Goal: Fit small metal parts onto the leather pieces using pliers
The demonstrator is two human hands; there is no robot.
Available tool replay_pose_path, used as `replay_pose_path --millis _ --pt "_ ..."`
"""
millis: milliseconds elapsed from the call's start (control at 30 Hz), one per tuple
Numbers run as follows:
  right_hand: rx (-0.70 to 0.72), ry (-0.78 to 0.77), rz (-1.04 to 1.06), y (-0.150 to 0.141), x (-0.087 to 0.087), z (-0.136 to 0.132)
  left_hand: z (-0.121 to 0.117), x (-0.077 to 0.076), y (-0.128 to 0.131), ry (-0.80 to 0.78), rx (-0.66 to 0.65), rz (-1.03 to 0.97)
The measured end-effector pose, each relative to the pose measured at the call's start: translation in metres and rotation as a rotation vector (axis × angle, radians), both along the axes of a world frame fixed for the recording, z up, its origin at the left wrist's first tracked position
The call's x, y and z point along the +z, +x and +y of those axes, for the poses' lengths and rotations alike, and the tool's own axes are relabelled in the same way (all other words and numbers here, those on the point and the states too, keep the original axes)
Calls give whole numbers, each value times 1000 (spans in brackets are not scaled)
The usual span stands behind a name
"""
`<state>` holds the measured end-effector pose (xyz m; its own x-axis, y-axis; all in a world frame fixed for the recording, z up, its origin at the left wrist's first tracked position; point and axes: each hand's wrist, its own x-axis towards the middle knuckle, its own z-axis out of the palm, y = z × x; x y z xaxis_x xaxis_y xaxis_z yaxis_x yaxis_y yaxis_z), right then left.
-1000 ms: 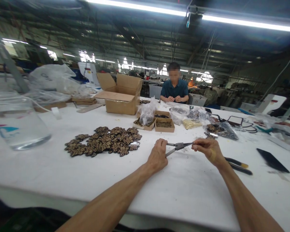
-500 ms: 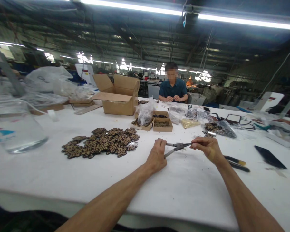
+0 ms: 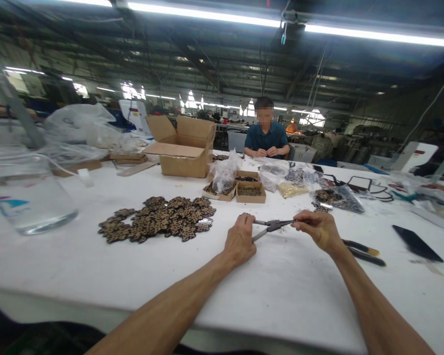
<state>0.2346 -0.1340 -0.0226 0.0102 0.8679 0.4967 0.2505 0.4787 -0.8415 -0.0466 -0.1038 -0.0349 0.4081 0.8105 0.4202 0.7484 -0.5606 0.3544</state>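
Observation:
My left hand is closed round the handles of a pair of long-nosed pliers, whose jaws point to the right. At the jaw tips, the fingers of my right hand are pinched together; whatever small thing they hold is too small to name. To the left lies a heap of leopard-print pieces with dark scalloped edges. Close by my right wrist rests a second pair of pliers with dark and yellow handles.
Small cardboard boxes of tiny metal parts stand ahead, near an open carton. A clear water container is at left, a black phone at right. Across the white table sits a person working with both hands.
The whole view has shifted slightly, moving most things a little to the right. Both hands keep nearly the same pose at the pliers.

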Motion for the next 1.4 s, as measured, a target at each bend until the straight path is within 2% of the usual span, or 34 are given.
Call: replay_pose_path --millis 267,500,700,900,1067,1400 --pt "27 13 50 -4 3 -2 -3 6 1 68 23 75" --pt "36 15 62 -6 5 -3 -5 6 1 -35 17 52" --pt "28 3 52 -4 3 -2 -7 6 2 -80 82 104" --pt "39 -25 71 -4 4 -3 -9 7 1 2 103 131" --pt "29 -24 44 -4 4 -3 -7 1 3 45 113 126" --pt "26 -15 11 0 3 -3 -6 4 5 -1 130 173"
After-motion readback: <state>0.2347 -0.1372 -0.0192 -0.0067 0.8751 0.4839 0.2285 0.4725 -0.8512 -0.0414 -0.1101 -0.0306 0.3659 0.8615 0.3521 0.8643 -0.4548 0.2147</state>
